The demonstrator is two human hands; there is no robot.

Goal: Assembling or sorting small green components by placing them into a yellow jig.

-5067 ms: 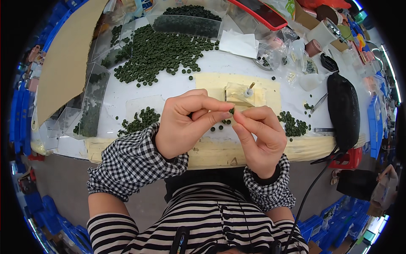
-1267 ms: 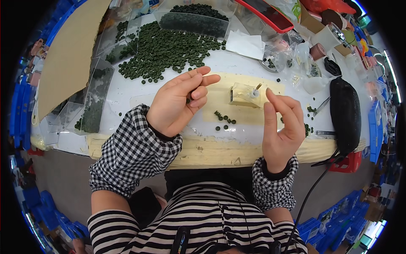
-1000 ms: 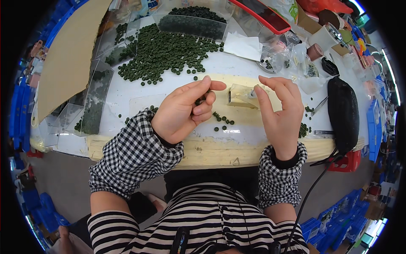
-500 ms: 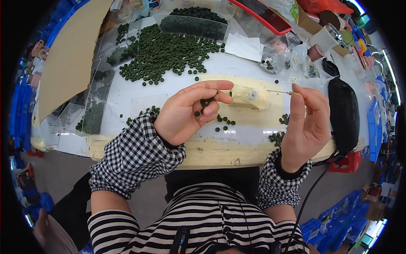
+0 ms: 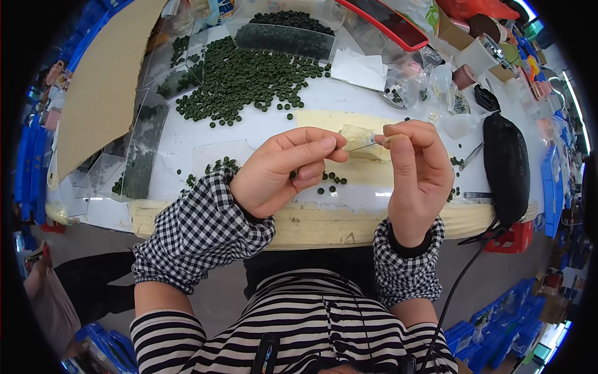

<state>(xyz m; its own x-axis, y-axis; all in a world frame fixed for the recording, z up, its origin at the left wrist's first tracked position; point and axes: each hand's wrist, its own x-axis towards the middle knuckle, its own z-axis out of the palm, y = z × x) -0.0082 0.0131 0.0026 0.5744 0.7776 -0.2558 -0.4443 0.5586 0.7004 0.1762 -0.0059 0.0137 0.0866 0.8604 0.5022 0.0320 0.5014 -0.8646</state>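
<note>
Steer the thin needle [image 5: 361,148], clamped in the fingers of the right hand [image 5: 420,177], gently toward the pinched-together fingertips of the left hand [image 5: 277,167] (on what, cannot tell), sparing the skin.

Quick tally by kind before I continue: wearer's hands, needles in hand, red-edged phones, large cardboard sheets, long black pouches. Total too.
Hands: 2 (left hand, right hand)
Needle: 1
Red-edged phone: 1
Large cardboard sheet: 1
Long black pouch: 1
Total: 6
</note>
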